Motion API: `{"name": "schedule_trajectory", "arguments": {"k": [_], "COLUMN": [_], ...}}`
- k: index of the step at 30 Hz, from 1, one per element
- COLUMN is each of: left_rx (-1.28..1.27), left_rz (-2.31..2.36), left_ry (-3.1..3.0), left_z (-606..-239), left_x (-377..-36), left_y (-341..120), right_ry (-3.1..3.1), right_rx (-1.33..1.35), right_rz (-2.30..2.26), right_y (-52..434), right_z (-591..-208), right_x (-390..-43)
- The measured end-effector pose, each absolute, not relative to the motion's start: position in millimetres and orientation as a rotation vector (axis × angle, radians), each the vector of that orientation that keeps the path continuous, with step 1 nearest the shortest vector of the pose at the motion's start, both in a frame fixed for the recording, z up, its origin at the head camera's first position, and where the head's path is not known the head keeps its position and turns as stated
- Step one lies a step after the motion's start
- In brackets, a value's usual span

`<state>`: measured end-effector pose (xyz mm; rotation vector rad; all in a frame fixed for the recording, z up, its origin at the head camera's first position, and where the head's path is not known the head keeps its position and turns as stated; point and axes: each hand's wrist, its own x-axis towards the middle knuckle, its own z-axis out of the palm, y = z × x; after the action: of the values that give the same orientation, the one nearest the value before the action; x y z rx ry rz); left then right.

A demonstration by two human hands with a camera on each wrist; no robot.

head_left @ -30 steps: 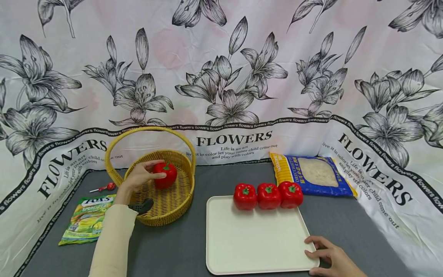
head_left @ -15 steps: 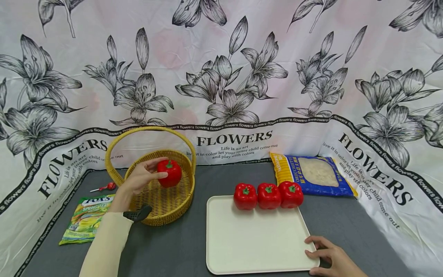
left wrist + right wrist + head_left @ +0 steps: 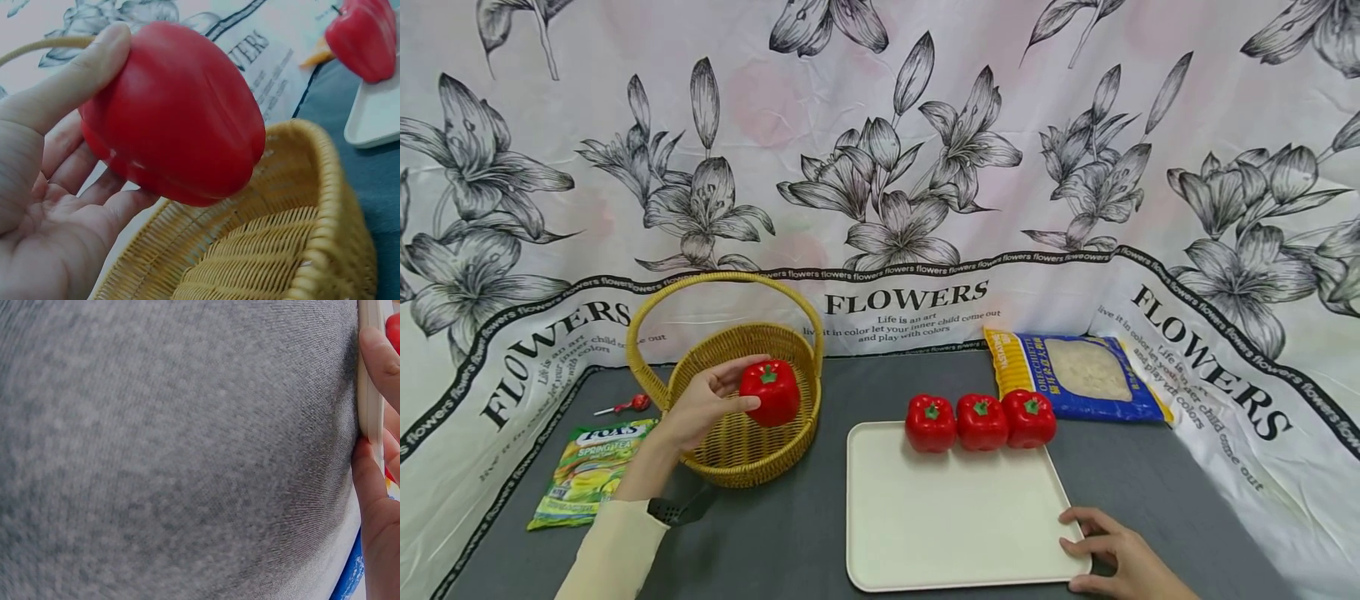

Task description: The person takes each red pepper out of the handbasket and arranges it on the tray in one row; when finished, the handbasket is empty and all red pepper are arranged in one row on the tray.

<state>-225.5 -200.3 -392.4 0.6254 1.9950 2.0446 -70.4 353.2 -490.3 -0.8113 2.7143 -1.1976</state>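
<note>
A flower-printed cloth backs your grey table (image 3: 790,533). Your left hand (image 3: 703,404) curls thumb and fingers round a glossy red bell pepper (image 3: 769,392) with a green stem, held above the wicker basket (image 3: 741,450) near the table's back left edge. Your right hand (image 3: 1112,554) pinches the near right corner of the cream tray (image 3: 947,517). Three red peppers (image 3: 981,421) line the tray's far edge; the rest of it lies bare.

Right hand (image 3: 1116,560) cut off below
</note>
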Motion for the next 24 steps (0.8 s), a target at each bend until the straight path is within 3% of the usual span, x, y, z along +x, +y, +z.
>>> {"name": "schedule_trajectory", "arguments": {"k": [10,24], "left_rx": [0.676,0.723], "left_rz": [2.035,1.927], "left_ry": [1.965,1.929], "left_z": [-392,-405], "left_x": [-214,-212], "left_y": [-177,-120], "right_ry": [2.795,2.77], "right_rx": [-0.913,-0.822], "right_rz": [-1.166,-1.163], "right_y": [352,351], "right_z": [-493,-490], "right_x": [-73,-71]}}
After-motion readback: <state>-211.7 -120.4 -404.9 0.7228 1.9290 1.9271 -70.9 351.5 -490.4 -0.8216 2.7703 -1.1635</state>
